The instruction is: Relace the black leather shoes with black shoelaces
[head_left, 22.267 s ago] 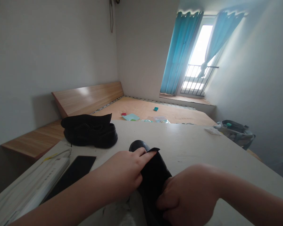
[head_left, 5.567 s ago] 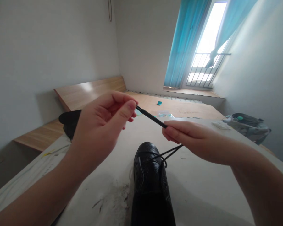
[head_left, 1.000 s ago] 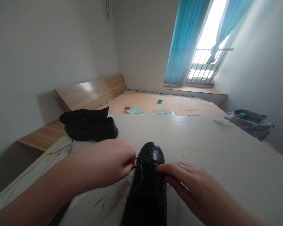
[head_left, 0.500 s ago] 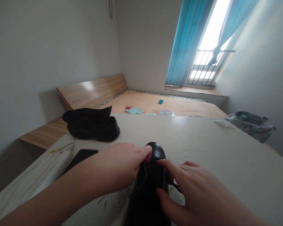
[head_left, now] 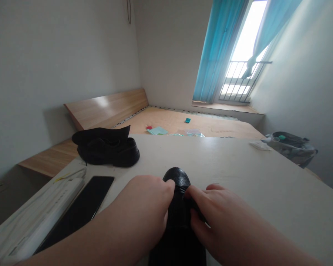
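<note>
A black leather shoe stands on the white table in front of me, its toe pointing away. My left hand is closed at the shoe's left side, thumb near the lacing edge just behind the toe cap. On the other side, my right hand pinches the shoe's upper, index finger and thumb against the lacing edge. Whether a lace lies between the fingers is hidden. Another black shoe sits farther left, with a black insole-like flat piece lying across its top.
Left of my forearm are a dark phone and a white power strip with cables. A white packet lies at the table's far right edge. Beyond it stands a grey bag; a bed is behind the table.
My left hand has shifted slightly down and turned, uncovering more of the phone. My right thumb has moved up closer to the index finger. The view has shifted slightly.
</note>
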### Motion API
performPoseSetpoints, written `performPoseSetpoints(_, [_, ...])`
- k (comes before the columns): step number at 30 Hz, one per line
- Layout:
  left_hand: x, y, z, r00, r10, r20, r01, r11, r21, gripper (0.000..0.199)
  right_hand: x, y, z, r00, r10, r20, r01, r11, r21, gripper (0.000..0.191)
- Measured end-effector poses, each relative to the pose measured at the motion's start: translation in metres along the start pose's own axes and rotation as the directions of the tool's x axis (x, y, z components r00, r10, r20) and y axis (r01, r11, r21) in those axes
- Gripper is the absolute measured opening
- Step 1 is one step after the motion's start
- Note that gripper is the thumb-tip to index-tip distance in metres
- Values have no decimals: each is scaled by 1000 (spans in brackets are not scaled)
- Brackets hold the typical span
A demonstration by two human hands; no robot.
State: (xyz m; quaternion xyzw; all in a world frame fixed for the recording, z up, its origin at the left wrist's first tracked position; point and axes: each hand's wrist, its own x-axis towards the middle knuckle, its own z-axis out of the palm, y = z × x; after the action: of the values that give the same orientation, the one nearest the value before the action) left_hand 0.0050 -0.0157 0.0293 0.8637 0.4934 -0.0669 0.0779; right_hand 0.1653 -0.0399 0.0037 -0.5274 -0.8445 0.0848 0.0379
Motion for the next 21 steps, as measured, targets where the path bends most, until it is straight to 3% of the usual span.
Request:
performPoseSetpoints(7, [0,0,-2,998,-26,48,25,1000,17,19,0,0,-4,996,76,46,-77,997,25,16])
performPoseSetpoints(14, [2,4,-3,993,-47,104,43,999,33,17,1,-1,-2,996,57,75,-61,996,58,18])
performPoseSetpoints(18, [-1,-1,5,999,37,16,-37,999,2,17,-4,-1,-1,999,17,45,-23,992,123,20])
performPoseSetpoints(21, [-3,-6,6,991,103,-89,-106,994,-29,20,-11,0,-2,998,-22,-57,27,995,97,22])
